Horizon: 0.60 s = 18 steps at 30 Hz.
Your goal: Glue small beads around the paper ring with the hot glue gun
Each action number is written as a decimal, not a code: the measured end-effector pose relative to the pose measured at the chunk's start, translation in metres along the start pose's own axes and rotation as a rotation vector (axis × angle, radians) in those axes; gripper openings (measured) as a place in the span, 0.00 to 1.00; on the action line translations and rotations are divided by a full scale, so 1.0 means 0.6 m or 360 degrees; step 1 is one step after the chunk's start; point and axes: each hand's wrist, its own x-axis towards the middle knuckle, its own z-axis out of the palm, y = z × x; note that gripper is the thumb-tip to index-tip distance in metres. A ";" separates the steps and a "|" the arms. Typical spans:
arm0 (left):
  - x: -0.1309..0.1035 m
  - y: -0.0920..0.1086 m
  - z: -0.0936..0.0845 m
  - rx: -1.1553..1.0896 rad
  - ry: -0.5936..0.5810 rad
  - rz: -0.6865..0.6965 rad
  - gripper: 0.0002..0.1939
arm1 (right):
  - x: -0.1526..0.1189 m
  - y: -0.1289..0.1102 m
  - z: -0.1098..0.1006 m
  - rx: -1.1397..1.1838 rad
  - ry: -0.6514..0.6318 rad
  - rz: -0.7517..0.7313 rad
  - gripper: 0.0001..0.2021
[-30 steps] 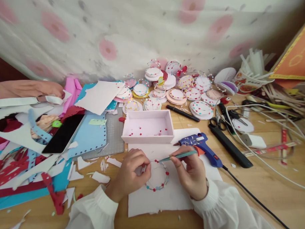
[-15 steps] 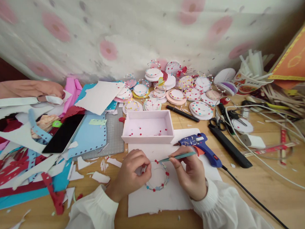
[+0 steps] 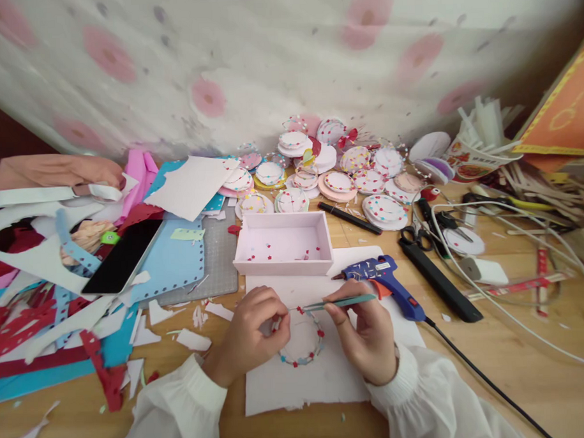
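My left hand point(image 3: 257, 332) pinches the upper left of a thin wire ring point(image 3: 319, 333) dotted with small red and blue flowers. Between the fingers of my right hand point(image 3: 365, 334) is a pair of teal tweezers point(image 3: 352, 300), lying almost level with the tips pointing left. Those tips meet or nearly touch a small red flower point(image 3: 299, 310) at the top of the ring; whether they grip it I cannot tell. Beneath the ring lies a white sheet point(image 3: 279, 389). Just beyond my hands stands a pale pink box point(image 3: 284, 266) with a few tiny red flowers inside.
A blue glue gun point(image 3: 394, 282) with a black cord lies right of the sheet. Paper scraps and a phone point(image 3: 125, 258) crowd the left. Several decorated rings on discs point(image 3: 385, 209) line the back. Scissors point(image 3: 417, 237), a black bar and white cables point(image 3: 471, 292) sit right.
Both hands hold almost the same pose. The tweezers have tilted slightly, their tips staying by the red flower at the top of the ring.
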 end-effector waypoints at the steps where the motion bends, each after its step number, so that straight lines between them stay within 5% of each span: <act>1: 0.000 0.000 0.000 0.0000 -0.0001 0.0000 0.09 | 0.000 0.000 0.000 -0.0010 -0.0009 0.0000 0.03; 18: 0.000 0.003 -0.001 0.0092 -0.0023 0.0022 0.09 | 0.003 -0.002 -0.002 -0.0042 0.0032 -0.0072 0.05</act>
